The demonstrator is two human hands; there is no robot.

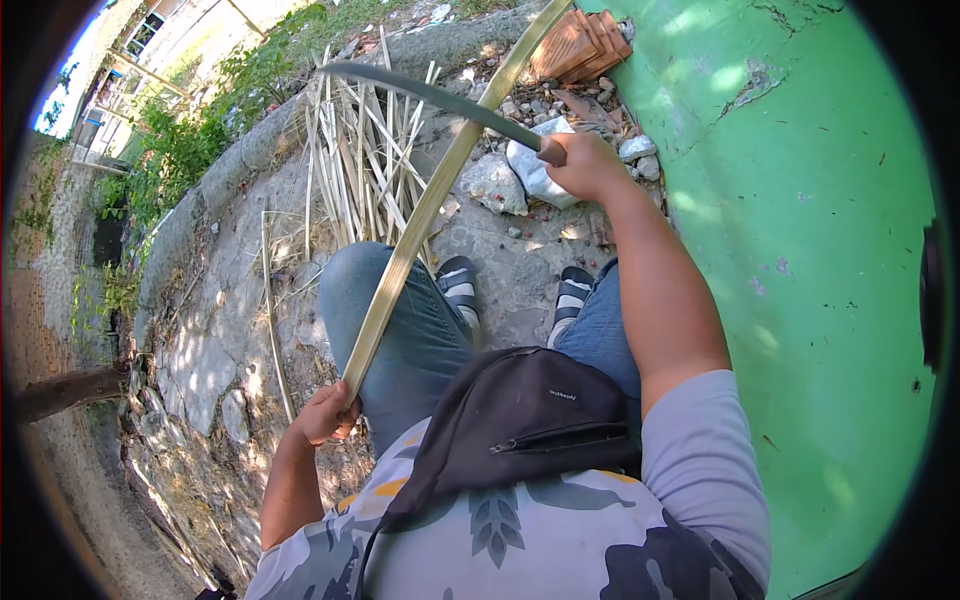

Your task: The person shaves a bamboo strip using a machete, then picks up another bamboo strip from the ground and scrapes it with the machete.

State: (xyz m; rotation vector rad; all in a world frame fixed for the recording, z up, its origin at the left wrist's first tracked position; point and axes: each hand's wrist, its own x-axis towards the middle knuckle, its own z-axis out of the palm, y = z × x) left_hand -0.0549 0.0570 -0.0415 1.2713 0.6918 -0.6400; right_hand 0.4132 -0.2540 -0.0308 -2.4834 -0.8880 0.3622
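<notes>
My left hand [328,414] is closed round the lower end of a long, flat bamboo strip [432,196], pale yellow-green. The strip slants up and to the right, past my left knee, and runs out at the top of the view. In my right hand [588,166] is the handle of a machete [430,95] with a long, dark, curved blade. Its blade points left and crosses the strip's upper part; whether it touches the strip I cannot tell. Beyond my left knee, a pile of thin split bamboo strips [365,150] lies on the ground.
A low concrete kerb [235,165] curves along the left, with green plants [180,140] behind it. Pale rocks [495,184] and stacked orange roof tiles [578,48] lie ahead. The green painted surface [800,300] fills the right side. A black bag [540,405] rests at my waist.
</notes>
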